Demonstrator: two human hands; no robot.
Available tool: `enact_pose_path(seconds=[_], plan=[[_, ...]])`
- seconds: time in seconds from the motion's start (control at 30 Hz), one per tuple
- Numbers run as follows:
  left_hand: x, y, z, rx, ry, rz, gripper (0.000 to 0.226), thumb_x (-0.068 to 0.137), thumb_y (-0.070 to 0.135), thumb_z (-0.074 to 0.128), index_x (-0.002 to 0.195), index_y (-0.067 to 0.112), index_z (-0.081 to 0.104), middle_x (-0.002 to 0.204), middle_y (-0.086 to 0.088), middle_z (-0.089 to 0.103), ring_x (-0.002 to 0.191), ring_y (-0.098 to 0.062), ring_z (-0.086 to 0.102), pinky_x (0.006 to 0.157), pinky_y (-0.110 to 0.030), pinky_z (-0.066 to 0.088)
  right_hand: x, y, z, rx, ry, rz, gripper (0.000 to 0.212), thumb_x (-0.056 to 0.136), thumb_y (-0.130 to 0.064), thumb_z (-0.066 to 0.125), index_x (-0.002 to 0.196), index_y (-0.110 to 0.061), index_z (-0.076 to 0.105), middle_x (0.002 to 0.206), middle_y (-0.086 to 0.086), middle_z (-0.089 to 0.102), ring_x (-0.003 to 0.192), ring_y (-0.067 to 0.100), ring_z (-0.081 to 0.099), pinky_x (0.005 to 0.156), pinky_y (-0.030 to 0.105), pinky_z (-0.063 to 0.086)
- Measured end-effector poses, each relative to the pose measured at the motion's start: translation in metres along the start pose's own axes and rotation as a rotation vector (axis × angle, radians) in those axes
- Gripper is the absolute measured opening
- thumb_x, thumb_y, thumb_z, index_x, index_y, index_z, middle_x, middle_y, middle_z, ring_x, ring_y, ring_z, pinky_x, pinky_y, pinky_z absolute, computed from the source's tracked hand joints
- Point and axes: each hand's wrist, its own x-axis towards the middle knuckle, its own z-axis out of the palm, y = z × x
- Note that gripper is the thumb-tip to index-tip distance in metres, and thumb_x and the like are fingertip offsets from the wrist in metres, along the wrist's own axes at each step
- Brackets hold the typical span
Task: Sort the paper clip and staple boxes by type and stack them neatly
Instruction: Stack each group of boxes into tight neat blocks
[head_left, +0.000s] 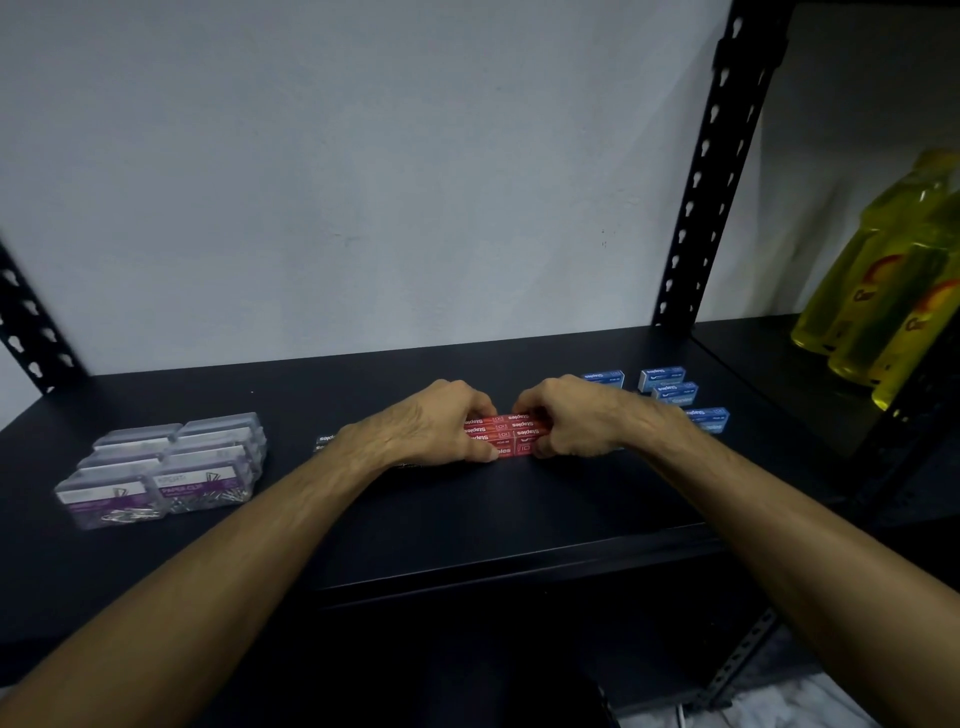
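Where both hands (431, 426) (576, 421) grip, red boxes (511, 435) read "Staples"

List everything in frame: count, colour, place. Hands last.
paper clip boxes: about eight, clear with purple labels, grouped on shelf left
red staple boxes: several, exact count hidden, shelf centre
blue staple boxes: at least four, loose, shelf right
dark box: at least one, mostly hidden behind left wrist
yellow bottles: about three, next bay, far right
shelf: one, black
left hand: grips red boxes' left end
right hand: grips right end

Dim, bluish cast, soft blur, edges warped
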Motion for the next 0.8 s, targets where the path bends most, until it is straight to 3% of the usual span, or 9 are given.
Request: enact_pose_path(seconds=[0.17, 0.3, 0.5, 0.6, 0.67, 0.8], plan=[[0.0, -0.001, 0.001, 0.016, -0.008, -0.012, 0.06, 0.08, 0.052, 0.072, 0.131, 0.024, 0.057, 0.119, 0.004, 0.064, 0.097, -0.009, 0.062, 0.086, -0.029, 0.054, 0.0, 0.0, 0.001, 0.006, 0.002, 0.012, 0.05, 0.088, -0.029, 0.071, 0.134, -0.019, 0.053, 0.119, 0.0, 0.063, 0.1, 0.015, 0.06, 0.089, 0.031, 0.049], [-0.002, 0.002, -0.009, 0.062, 0.08, -0.013, 0.081, 0.078, 0.065, 0.066, 0.145, 0.024, 0.043, 0.13, 0.002, 0.059, 0.113, -0.013, 0.058, 0.095, -0.03, 0.048, -0.006, 0.005, -0.004, 0.023, 0.078, 0.043, 0.074, 0.081, -0.03, 0.077, 0.146, -0.019, 0.043, 0.131, 0.003, 0.059, 0.111, 0.019, 0.059, 0.095, 0.032, 0.048], [0.008, 0.024, -0.034, -0.012, 0.28, 0.067, 0.048, 0.095, 0.048, 0.055, 0.135, 0.021, 0.055, 0.123, 0.0, 0.065, 0.105, -0.011, 0.059, 0.086, -0.024, 0.044, -0.031, 0.028, -0.03, 0.054, 0.168, 0.106, 0.065, 0.088, -0.028, 0.071, 0.146, -0.025, 0.042, 0.138, 0.001, 0.055, 0.117, 0.017, 0.056, 0.093, 0.027, 0.043], [0.021, 0.044, -0.03, -0.044, 0.274, 0.108, 0.037, 0.096, 0.038, 0.054, 0.129, 0.022, 0.061, 0.118, 0.002, 0.067, 0.104, -0.01, 0.061, 0.09, -0.026, 0.048, -0.045, 0.048, -0.035, 0.057, 0.231, 0.145, 0.052, 0.09, -0.024, 0.067, 0.14, -0.025, 0.05, 0.134, 0.0, 0.057, 0.102, 0.008, 0.054, 0.084, 0.023, 0.042], [0.028, 0.056, -0.021, -0.069, 0.246, 0.136, 0.035, 0.096, 0.036, 0.055, 0.127, 0.022, 0.062, 0.117, 0.002, 0.068, 0.105, -0.01, 0.062, 0.092, -0.028, 0.05, -0.052, 0.061, -0.036, 0.047, 0.244, 0.175, 0.049, 0.09, -0.024, 0.067, 0.137, -0.025, 0.052, 0.132, -0.001, 0.058, 0.101, 0.008, 0.053, 0.083, 0.024, 0.043], [0.044, 0.084, 0.003, -0.071, 0.214, 0.201, 0.031, 0.094, 0.035, 0.059, 0.121, 0.021, 0.066, 0.099, 0.005, 0.068, 0.087, -0.007, 0.062, 0.075, -0.021, 0.047, -0.072, 0.085, -0.032, 0.022, 0.259, 0.259, 0.042, 0.089, -0.025, 0.068, 0.13, -0.028, 0.057, 0.129, -0.003, 0.058, 0.11, 0.014, 0.057, 0.09, 0.033, 0.049]])
